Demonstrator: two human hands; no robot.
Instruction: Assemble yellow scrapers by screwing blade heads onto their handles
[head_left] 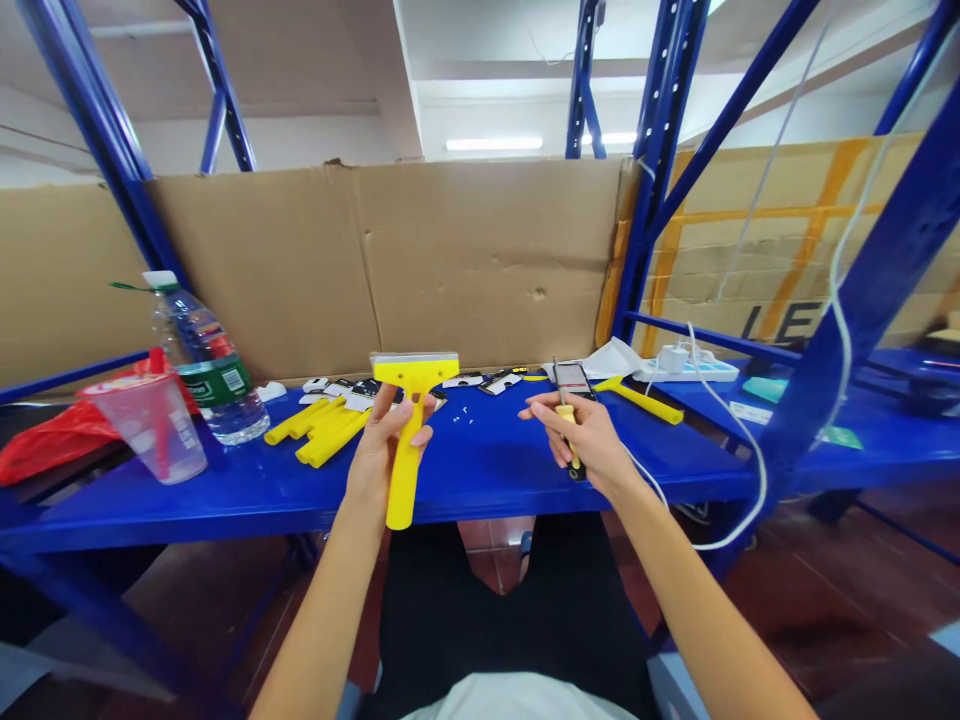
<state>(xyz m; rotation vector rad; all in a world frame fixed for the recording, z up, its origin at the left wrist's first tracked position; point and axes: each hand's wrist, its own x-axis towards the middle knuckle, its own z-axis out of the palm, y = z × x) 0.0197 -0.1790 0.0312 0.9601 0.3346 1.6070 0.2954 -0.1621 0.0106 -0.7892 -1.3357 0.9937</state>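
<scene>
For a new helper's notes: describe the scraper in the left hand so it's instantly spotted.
Above the blue metal bench, find the person's left hand. It holds a yellow plastic scraper upright, metal blade on top. The other yellow handles lie flat; only this one is raised.

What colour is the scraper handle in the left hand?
The scraper handle is yellow; head view shows it best.
</scene>
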